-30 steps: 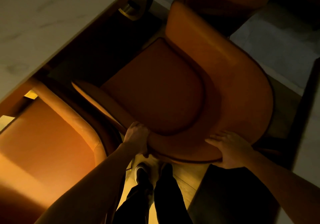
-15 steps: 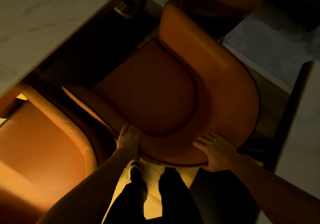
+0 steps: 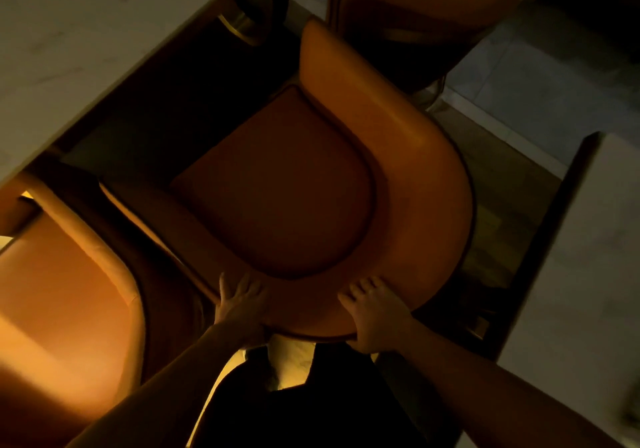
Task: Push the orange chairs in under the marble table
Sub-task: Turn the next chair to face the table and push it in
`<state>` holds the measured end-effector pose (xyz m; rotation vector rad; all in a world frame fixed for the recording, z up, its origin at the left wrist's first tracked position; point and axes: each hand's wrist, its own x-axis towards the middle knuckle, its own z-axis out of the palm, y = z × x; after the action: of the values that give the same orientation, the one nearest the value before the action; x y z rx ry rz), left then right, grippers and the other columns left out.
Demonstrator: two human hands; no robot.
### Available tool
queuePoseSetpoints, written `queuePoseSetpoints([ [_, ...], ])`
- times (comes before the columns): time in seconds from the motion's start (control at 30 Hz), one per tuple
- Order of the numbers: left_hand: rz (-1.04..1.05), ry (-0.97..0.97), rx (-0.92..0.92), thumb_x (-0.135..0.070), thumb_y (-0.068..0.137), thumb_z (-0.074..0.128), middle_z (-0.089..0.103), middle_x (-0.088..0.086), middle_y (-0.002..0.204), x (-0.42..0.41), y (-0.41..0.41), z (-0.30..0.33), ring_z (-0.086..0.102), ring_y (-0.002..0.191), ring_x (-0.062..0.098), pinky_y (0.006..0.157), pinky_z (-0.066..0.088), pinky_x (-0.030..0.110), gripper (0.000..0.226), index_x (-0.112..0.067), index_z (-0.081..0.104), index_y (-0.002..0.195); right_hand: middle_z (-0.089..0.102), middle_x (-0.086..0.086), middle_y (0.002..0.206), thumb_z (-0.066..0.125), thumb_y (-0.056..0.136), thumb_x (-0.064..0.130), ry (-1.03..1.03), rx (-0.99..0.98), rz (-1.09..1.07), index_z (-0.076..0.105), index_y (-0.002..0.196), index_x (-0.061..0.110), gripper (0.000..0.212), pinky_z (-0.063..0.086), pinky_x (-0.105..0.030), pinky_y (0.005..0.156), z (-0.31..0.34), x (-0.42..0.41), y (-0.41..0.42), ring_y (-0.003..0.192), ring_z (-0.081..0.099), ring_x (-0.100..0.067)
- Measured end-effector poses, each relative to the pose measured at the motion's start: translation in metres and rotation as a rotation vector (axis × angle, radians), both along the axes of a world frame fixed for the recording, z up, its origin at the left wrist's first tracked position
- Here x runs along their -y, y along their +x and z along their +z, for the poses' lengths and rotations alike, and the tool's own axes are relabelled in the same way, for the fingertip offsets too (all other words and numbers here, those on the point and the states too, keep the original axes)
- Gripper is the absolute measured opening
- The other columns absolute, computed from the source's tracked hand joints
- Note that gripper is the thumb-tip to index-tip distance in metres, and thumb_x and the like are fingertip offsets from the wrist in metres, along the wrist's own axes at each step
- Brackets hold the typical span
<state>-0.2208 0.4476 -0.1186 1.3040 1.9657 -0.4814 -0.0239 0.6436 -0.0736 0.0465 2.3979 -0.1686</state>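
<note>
An orange chair (image 3: 287, 184) with a curved back fills the middle of the view, its open front facing the marble table (image 3: 86, 35) at the upper left. Both hands grip the top of the curved backrest at its near side. My left hand (image 3: 240, 307) wraps the rim on the left, my right hand (image 3: 375, 316) wraps it on the right. The chair's seat stands outside the table edge, with a dark gap between them.
A second orange chair (image 3: 65, 302) sits at the lower left, partly under the table. A third chair (image 3: 415, 1) stands at the top. A pale counter or wall edge (image 3: 581, 274) runs along the right. My legs stand just behind the chair.
Both hands have shifted along the backrest and sit closer together. The chair has slid a little toward the table and up-left in view.
</note>
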Motion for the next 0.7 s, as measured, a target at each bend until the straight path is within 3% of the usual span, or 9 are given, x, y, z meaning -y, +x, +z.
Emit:
queuePoseSetpoints([
  [0.17, 0.106, 0.034, 0.148, -0.069, 0.074, 0.063, 0.025, 0.001, 0.157, -0.029, 0.055, 0.019, 0.017, 0.146, 0.024, 0.115, 0.001, 0.059, 0.099, -0.022, 0.022, 0.151, 0.038, -0.019, 0.145, 0.055, 0.085, 0.06, -0.111, -0.026, 0.08, 0.025, 0.148, 0.009, 0.086, 0.029, -0.056, 0.103, -0.003, -0.009, 0.003, 0.127, 0.039, -0.038],
  [0.3, 0.151, 0.101, 0.199, -0.064, 0.074, 0.065, 0.03, 0.003, 0.154, -0.058, 0.085, 0.025, 0.028, 0.142, 0.024, 0.114, 0.019, 0.044, 0.097, -0.021, 0.023, 0.15, 0.049, -0.018, 0.135, 0.068, 0.08, 0.051, -0.197, -0.113, 0.179, 0.037, 0.142, 0.01, 0.08, 0.038, -0.049, 0.097, -0.001, -0.03, 0.012, 0.118, 0.048, -0.036],
  [0.53, 0.101, 0.133, 0.287, -0.054, 0.076, 0.073, 0.033, 0.004, 0.153, -0.109, 0.113, 0.046, 0.04, 0.135, 0.028, 0.106, 0.038, 0.043, 0.103, -0.022, 0.013, 0.154, 0.049, -0.018, 0.137, 0.057, 0.076, 0.071, -0.093, -0.153, 0.173, 0.035, 0.145, 0.009, 0.095, 0.031, -0.054, 0.107, 0.012, -0.105, 0.044, 0.123, 0.046, -0.037],
  [0.7, 0.015, 0.095, 0.285, -0.051, 0.081, 0.071, 0.025, 0.004, 0.158, -0.117, 0.107, 0.054, 0.042, 0.134, 0.03, 0.105, 0.04, 0.046, 0.101, -0.02, 0.009, 0.155, 0.065, -0.017, 0.112, 0.063, 0.062, 0.076, -0.049, -0.224, 0.318, 0.056, 0.127, 0.008, 0.094, 0.05, -0.054, 0.09, 0.014, -0.13, 0.051, 0.1, 0.062, -0.037],
])
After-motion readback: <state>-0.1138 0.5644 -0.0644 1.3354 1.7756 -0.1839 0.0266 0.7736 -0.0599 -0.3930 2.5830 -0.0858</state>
